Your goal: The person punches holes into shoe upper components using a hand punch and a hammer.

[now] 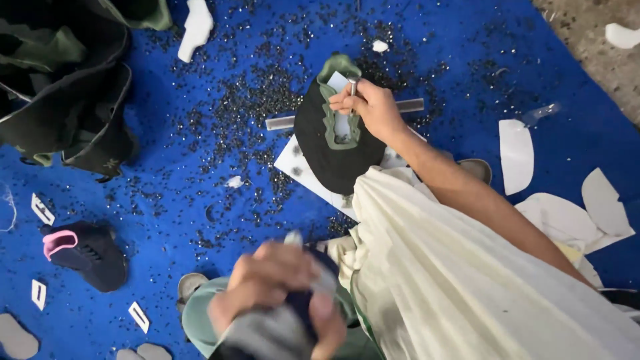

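Punch point(352, 90) stands upright at upper centre, gripped by the right hand point(369, 107) over the black upper point(330, 143). Left hand point(273, 293), blurred at the bottom, clenches a hammer point(293, 320).

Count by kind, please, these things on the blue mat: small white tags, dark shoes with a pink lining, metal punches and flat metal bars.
Small white tags: 3
Dark shoe with pink lining: 1
Metal punch, held in the right hand: 1
Flat metal bar: 1
Total: 6
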